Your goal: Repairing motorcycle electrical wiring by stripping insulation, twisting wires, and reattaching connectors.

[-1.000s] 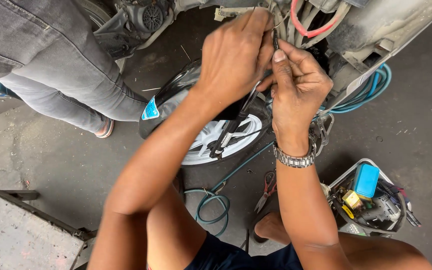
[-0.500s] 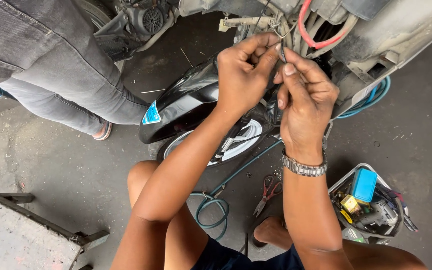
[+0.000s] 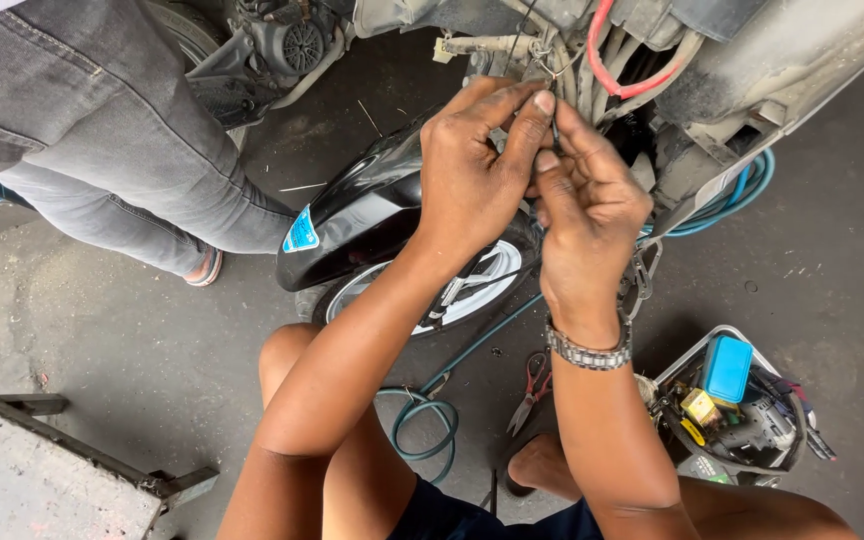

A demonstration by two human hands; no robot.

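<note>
Both hands meet just under the scooter's wiring. The left hand (image 3: 472, 180) and the right hand (image 3: 592, 210) pinch the same thin dark wire (image 3: 555, 128) between fingertips, thumbs pressed together, knuckles nearly touching. Directly above them hang a red cable (image 3: 607, 75) and grey cables, leaving little room upward; the scooter's grey body panel (image 3: 802, 60) closes in to the right of the right hand. Below the hands, open floor (image 3: 132, 350) spreads out around a coiled green hose (image 3: 422, 425) and red-handled pliers (image 3: 532, 385).

Left of the left hand, the black fender (image 3: 372, 215) carries a small blue shield-shaped sticker (image 3: 301, 232). Below the right wrist's metal watch (image 3: 589, 352), a tray (image 3: 692, 352) holds a blue box (image 3: 727, 368) and small yellow parts.

Compared with half a second ago, the hands sit slightly lower and closer together.
</note>
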